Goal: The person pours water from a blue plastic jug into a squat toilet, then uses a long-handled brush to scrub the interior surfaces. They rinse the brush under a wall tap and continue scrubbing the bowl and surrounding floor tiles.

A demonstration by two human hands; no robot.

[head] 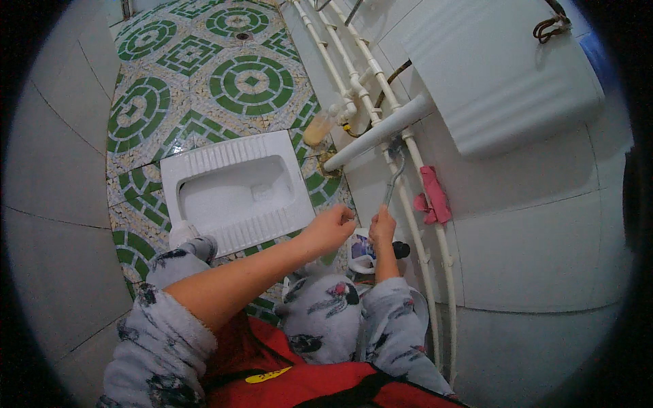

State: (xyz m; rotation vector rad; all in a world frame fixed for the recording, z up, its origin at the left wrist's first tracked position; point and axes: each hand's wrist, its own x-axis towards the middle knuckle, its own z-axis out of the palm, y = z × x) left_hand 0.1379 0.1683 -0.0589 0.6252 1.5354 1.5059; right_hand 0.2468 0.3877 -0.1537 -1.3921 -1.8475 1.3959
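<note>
My right hand [382,227] is closed around the lower end of a slim, curved grey handle [394,181]. The handle rises to a dark, blurred head by the white wall pipes, just below a thick white drain pipe [380,132]; whether the head touches them I cannot tell. To the left, my left hand [334,230] hangs with curled fingers near the right corner of a white ceramic squat toilet [234,232]. Whether anything small is in those fingers is unclear. Under the right hand lies a white plastic jug [361,263] with a printed label and a black cap.
Several white pipes [352,66] run along the tiled wall, with a pink cloth [434,196] draped over one. A clear bottle of yellowish contents [317,128] lies by the drain pipe. A large white tank [510,76] juts out at upper right. The patterned tile floor [191,92] has a drain [244,36].
</note>
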